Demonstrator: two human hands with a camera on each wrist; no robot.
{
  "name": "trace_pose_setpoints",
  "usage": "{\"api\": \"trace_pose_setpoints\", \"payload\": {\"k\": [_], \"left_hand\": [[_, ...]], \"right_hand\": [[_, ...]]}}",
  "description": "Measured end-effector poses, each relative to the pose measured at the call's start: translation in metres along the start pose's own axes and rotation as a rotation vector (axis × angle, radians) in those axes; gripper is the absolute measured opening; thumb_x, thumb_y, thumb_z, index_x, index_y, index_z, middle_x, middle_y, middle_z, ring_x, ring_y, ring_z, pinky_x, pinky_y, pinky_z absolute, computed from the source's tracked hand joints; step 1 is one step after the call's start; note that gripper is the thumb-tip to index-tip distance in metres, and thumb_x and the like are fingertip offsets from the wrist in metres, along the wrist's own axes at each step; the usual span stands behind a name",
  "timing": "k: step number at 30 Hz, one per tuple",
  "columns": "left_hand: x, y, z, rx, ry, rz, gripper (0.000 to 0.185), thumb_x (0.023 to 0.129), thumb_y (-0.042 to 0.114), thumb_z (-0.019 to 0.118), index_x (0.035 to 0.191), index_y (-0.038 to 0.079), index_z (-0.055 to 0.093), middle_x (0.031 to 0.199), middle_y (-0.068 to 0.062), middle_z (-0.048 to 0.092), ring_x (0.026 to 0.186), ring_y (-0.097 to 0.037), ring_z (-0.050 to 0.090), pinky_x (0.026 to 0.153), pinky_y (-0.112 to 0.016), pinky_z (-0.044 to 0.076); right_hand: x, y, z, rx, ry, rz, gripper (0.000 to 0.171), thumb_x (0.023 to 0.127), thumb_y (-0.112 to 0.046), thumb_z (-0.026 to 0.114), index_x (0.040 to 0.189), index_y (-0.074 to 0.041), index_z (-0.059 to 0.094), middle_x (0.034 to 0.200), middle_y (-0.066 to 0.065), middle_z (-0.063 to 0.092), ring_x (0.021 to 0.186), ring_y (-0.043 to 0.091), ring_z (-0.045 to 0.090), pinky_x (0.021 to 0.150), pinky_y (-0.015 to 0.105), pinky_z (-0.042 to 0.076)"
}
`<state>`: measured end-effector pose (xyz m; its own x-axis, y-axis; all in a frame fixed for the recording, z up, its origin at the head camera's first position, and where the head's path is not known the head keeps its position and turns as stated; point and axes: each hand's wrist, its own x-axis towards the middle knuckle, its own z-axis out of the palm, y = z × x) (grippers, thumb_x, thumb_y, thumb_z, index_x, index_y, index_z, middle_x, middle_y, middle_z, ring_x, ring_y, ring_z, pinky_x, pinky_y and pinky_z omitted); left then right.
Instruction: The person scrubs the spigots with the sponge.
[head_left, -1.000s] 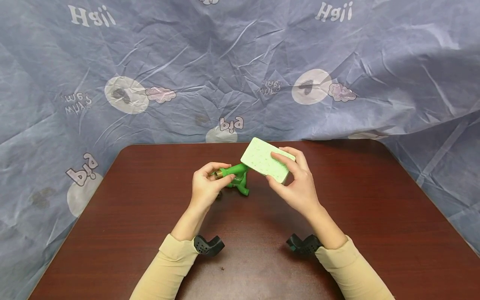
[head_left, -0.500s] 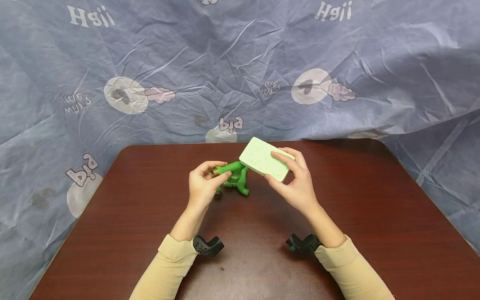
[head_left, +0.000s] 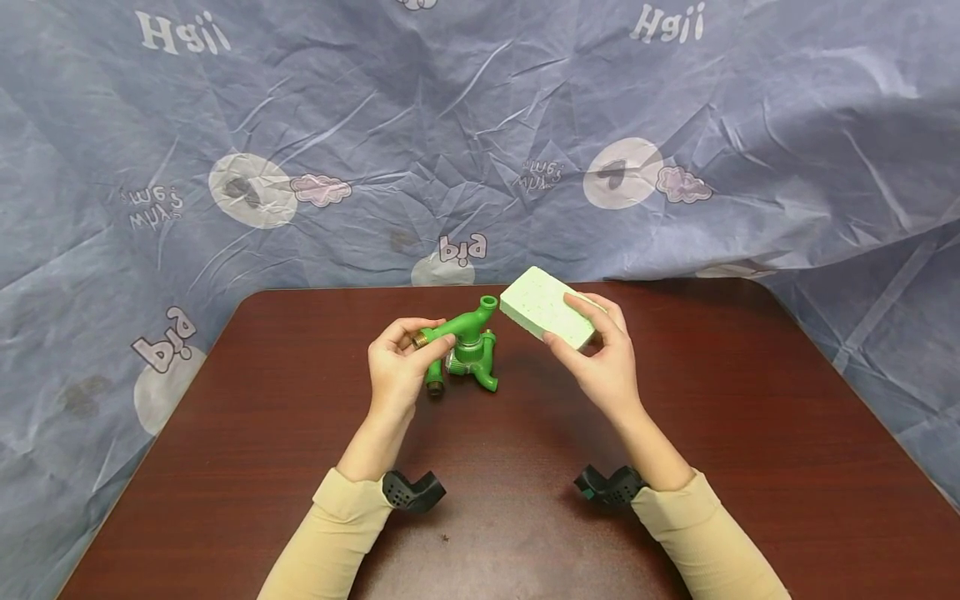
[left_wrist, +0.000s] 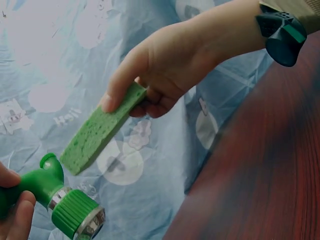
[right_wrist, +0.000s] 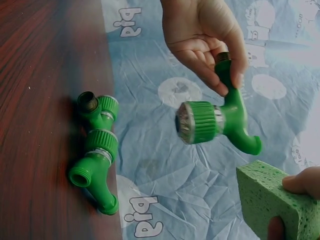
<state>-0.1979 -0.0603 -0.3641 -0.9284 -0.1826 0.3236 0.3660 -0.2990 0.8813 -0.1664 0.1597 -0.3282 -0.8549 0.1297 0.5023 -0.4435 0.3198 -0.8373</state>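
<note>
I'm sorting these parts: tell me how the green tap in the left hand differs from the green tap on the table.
The held tap is lifted off the table, pinched by the left hand at its brass threaded end; the table tap lies flat on the wood, untouched. The held tap's spout hooks downward; the table tap's lies sideways. Both are green with ribbed collars.

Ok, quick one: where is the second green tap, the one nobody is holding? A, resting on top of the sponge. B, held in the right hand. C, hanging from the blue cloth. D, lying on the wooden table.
D: the second green tap lies on the wooden table, while the left hand holds the other tap up and the right hand holds only the sponge.
</note>
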Motion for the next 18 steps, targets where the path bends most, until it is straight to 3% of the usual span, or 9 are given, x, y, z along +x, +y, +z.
{"api": "trace_pose_setpoints", "payload": {"k": [5,11,18], "left_hand": [[-0.0024,-0.0004,0.0029,-0.008,-0.02,0.003,0.027,0.069,-0.014,0.073,0.094,-0.014,0.062,0.087,-0.007,0.07,0.071,-0.014,0.064,0.055,-0.017,0.048],[-0.0034,-0.0027,0.0035,-0.002,-0.014,0.003,0.028,0.069,-0.014,0.073,0.094,-0.014,0.062,0.088,-0.008,0.07,0.071,-0.014,0.064,0.054,-0.017,0.047],[-0.0036,-0.0033,0.0037,0.028,-0.035,0.017,0.026,0.069,-0.014,0.073,0.093,-0.014,0.063,0.086,-0.007,0.07,0.068,-0.012,0.063,0.052,-0.017,0.046]], "right_hand": [[-0.0035,0.0007,0.0051,-0.044,-0.04,-0.016,0.049,0.074,0.006,0.074,0.12,0.006,0.059,0.128,0.024,0.045,0.105,0.025,0.047,0.067,0.018,0.04],[-0.0061,0.0002,0.0076,-0.083,-0.125,-0.052,0.047,0.073,0.005,0.075,0.118,0.005,0.061,0.126,0.024,0.046,0.101,0.029,0.048,0.063,0.019,0.04],[-0.0027,-0.0007,0.0038,-0.014,-0.007,-0.018,0.048,0.074,0.006,0.073,0.12,0.005,0.06,0.127,0.022,0.048,0.101,0.019,0.049,0.068,0.019,0.042]]}}
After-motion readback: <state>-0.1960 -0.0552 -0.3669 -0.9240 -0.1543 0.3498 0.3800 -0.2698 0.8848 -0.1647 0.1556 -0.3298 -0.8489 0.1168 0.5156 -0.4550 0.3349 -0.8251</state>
